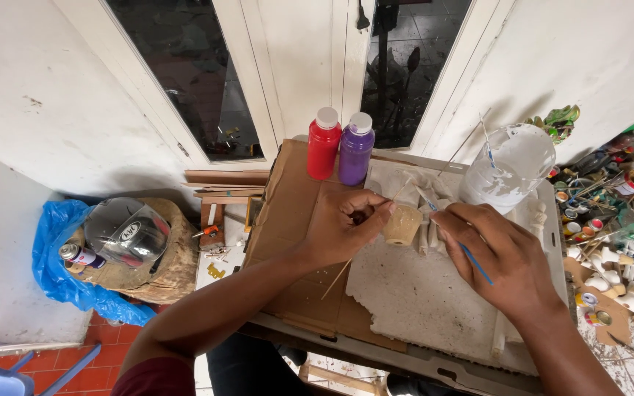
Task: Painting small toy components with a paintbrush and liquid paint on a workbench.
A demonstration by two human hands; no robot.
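I see the left hand (343, 227) pinching a thin wooden skewer (346, 265) that carries a small tan cup-shaped piece (403, 224) just above the white foam board (420, 301), near the middle of the work table (405, 357). My view shows the right hand (504, 258) with fingers closed around a blue-handled paintbrush (471, 258), its tip just beside the tan piece. Toward the table's far edge stand a red paint bottle (323, 144) and a purple paint bottle (356, 149), touching, on brown cardboard (288, 213), with a clear plastic cup (509, 167) near the far right corner.
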